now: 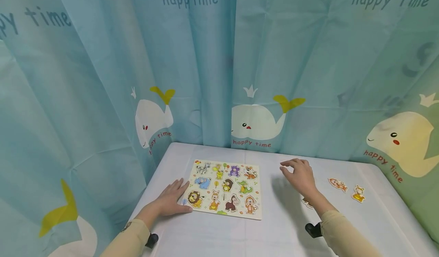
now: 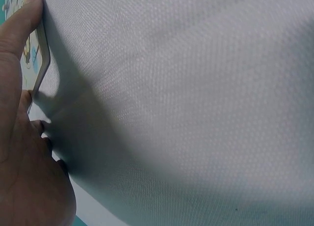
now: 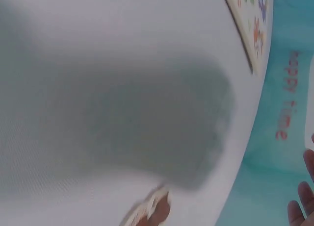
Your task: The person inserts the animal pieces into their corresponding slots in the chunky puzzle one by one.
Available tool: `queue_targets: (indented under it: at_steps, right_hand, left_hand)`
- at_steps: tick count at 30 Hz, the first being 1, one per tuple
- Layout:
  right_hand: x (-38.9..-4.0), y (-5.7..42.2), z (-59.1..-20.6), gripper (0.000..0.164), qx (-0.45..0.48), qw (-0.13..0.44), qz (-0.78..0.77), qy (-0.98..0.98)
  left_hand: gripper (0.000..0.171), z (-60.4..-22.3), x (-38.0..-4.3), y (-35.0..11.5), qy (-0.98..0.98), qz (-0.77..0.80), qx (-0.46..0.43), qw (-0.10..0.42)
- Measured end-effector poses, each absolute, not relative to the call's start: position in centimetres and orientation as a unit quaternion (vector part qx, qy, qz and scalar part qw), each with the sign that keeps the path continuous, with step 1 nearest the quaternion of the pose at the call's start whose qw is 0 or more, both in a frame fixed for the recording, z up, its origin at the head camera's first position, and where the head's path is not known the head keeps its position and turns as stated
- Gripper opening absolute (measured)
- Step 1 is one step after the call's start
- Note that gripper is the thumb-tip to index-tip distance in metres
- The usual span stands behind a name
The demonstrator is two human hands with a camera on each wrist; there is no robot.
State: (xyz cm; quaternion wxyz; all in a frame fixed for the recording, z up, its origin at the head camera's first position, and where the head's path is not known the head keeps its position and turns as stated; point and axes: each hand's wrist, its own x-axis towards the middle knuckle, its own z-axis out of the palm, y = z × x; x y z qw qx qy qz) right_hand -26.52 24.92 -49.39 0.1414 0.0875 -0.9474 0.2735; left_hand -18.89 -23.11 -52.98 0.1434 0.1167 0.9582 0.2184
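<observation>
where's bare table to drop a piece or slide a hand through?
Free: the near strip of table in front of the puzzle board, and the gap between board and right hand. Crowded: loose animal pieces right of that hand; left hand rests against the board's left edge.

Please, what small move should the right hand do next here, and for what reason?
Probably the right hand should go back to the loose animal piece lying to its right and pick it up. That hand hovers above the table with nothing visible in it, three loose pieces lie on that side, and the left hand already rests against the puzzle board.
</observation>
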Motion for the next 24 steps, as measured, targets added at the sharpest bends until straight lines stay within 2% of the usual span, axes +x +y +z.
queue_targets:
  at_steps: [15, 24]
  right_hand:
    - [-26.0, 30.8, -49.3, 0.029, 0.041, 0.162, 0.261, -0.951]
    - [-25.3, 34.3, -50.0, 0.035, -0.006, 0.142, 0.251, -0.957]
  left_hand:
    - [0.105, -53.4, -19.0, -23.1, 0.959, 0.217, 0.120, 0.138]
    - [0.105, -53.5, -19.1, -23.2, 0.959, 0.215, 0.118, 0.141]
